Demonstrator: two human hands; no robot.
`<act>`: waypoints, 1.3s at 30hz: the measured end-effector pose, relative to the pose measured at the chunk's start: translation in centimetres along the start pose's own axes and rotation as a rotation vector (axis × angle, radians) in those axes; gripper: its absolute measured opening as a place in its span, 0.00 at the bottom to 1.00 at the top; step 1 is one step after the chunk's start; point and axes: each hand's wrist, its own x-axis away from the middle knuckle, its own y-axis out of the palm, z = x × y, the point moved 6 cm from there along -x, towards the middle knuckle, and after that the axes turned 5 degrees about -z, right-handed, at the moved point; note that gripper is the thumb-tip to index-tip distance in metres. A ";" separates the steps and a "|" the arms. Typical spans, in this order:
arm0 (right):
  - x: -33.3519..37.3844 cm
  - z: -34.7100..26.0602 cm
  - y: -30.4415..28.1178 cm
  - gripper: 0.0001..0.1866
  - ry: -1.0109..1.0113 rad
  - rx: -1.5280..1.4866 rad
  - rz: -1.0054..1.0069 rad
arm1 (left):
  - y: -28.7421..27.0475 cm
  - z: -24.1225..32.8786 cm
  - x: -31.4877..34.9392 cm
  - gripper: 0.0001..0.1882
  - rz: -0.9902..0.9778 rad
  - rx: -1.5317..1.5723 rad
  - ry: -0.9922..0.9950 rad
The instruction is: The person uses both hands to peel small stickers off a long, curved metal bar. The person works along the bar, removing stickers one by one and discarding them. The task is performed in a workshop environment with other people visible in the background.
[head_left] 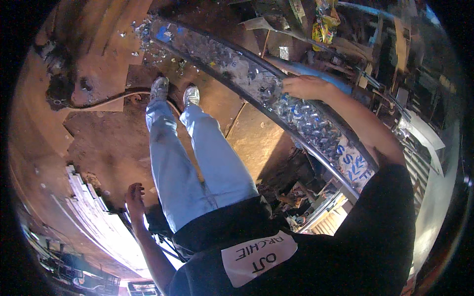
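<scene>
A long dark-edged trough or belt (353, 180) runs diagonally from the upper left to the right, with large blue letters at its right end. Many small shiny clear, grey and blue pieces (301, 116) lie along it, too jumbled to name. My right hand (307, 88) reaches across its far rim, fingers bent and pressed together over the pieces. Whatever those fingers hold, if anything, is hidden. My left hand (136, 197) hangs low beside my left leg, away from the trough, fingers loosely curled and apart, with nothing in it.
Loose bits (143, 32) are scattered on the floor by the trough's far left end. A hose (113, 97) crosses the floor near my shoes. Stacked white strips (94, 202) lie at left. Cluttered boards and a yellow bag (323, 32) stand beyond the trough.
</scene>
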 end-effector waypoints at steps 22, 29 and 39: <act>2.7 -2.4 1.8 0.08 0.142 -0.041 0.203 | 10.8 -0.1 0.8 0.15 0.051 -0.164 0.064; 1.0 -2.6 2.1 0.04 0.074 0.230 0.051 | 11.4 0.7 1.6 0.15 0.055 -0.137 -0.005; -0.2 -2.0 2.6 0.07 -0.037 0.307 -0.222 | 12.1 -2.7 1.4 0.15 0.061 0.043 -0.023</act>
